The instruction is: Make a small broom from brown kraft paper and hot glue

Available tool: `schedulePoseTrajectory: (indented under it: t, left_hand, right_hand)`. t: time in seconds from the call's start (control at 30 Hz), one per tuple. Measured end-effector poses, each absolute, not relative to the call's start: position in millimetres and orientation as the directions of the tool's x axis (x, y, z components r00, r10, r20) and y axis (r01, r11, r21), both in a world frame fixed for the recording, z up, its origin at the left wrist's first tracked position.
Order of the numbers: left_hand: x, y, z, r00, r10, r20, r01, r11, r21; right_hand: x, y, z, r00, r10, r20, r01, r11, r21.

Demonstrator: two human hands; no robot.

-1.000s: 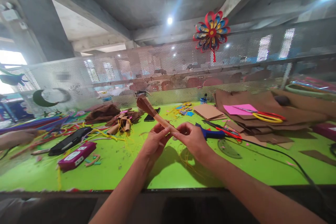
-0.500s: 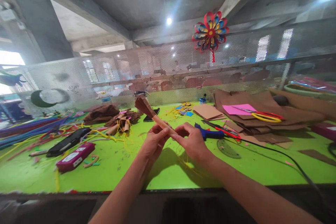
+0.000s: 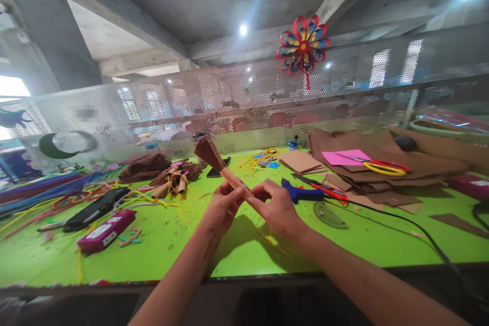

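Note:
A rolled brown paper stick point(image 3: 217, 160) with a fringed, fanned top points up and to the left above the green table point(image 3: 171, 244). My left hand point(image 3: 222, 207) pinches its lower end between thumb and fingers. My right hand point(image 3: 275, 207) meets it from the right, fingertips closed on the same lower end. Thin yellow strands hang below my right hand. Both hands hover over the table's middle.
A blue glue gun point(image 3: 301, 194) with a black cable lies right of my hands, beside red scissors point(image 3: 327, 191). Brown sheets, pink paper and yellow-handled scissors point(image 3: 378, 166) sit far right. Brown rolls point(image 3: 173, 175), a pink box point(image 3: 106, 230) and coloured strips lie left. A mesh screen backs the table.
Both hands with the brown stick stay almost in place; the view has shifted slightly. A person's hand seen at the far left one second ago is gone from view.

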State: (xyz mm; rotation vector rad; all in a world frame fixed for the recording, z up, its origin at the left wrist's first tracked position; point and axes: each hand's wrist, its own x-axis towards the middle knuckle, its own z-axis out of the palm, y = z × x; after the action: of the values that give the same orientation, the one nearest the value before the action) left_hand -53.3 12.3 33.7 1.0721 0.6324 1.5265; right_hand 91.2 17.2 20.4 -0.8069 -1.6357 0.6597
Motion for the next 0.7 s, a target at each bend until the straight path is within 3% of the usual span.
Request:
schedulePoseTrajectory:
  t: [0.47,0.7]
  left_hand:
    - [-56.6,16.4,30.9,0.039,0.967,0.252,-0.467,-0.205,0.860]
    - [-55.7,16.4,30.3,0.027,0.969,0.246,-0.452,-0.207,0.868]
  right_hand:
    - [89.5,17.1,12.3,-0.202,0.630,0.750,0.292,0.770,-0.568]
    - [88.4,19.7,10.5,-0.209,0.626,0.751,0.307,0.771,-0.557]
